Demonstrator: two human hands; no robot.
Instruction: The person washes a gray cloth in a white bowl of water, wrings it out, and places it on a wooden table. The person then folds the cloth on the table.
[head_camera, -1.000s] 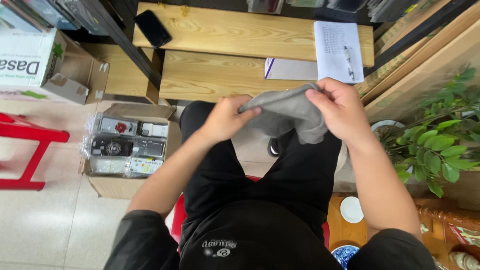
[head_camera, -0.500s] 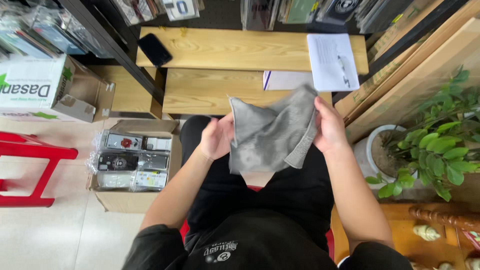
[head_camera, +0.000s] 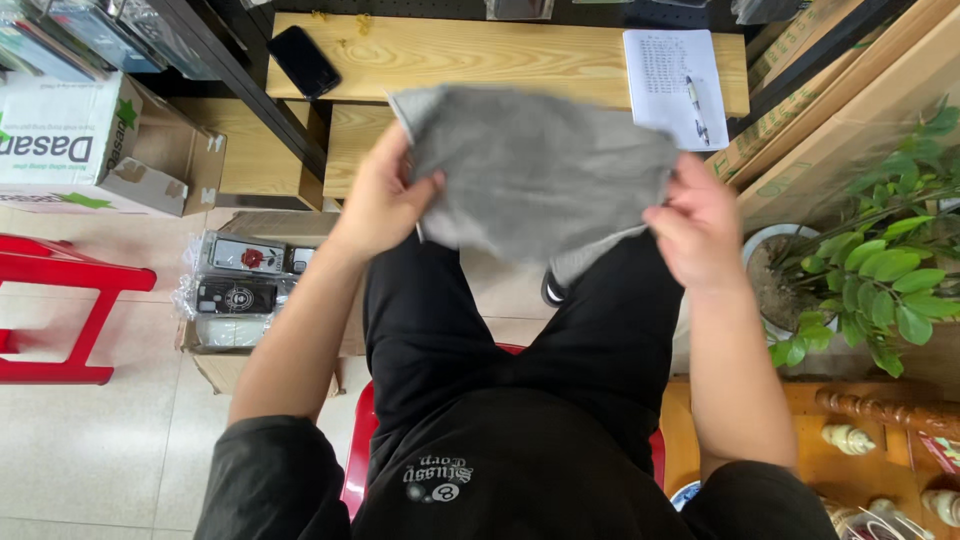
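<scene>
A grey cloth (head_camera: 535, 175) is stretched out flat in the air above my knees. My left hand (head_camera: 385, 195) grips its left edge and my right hand (head_camera: 700, 225) pinches its right edge. I sit on a red stool (head_camera: 358, 455) in black trousers, facing a low wooden bench (head_camera: 480, 55).
On the bench lie a black phone (head_camera: 303, 60) and a notepad with a pen (head_camera: 680, 80). An open cardboard box of packaged goods (head_camera: 245, 290) stands at my left, with a red stool (head_camera: 55, 315) beyond. A potted plant (head_camera: 870, 260) is at my right.
The cloth went from bunched between my hands to hanging open, and is now spread wide as my hands moved apart and upward.
</scene>
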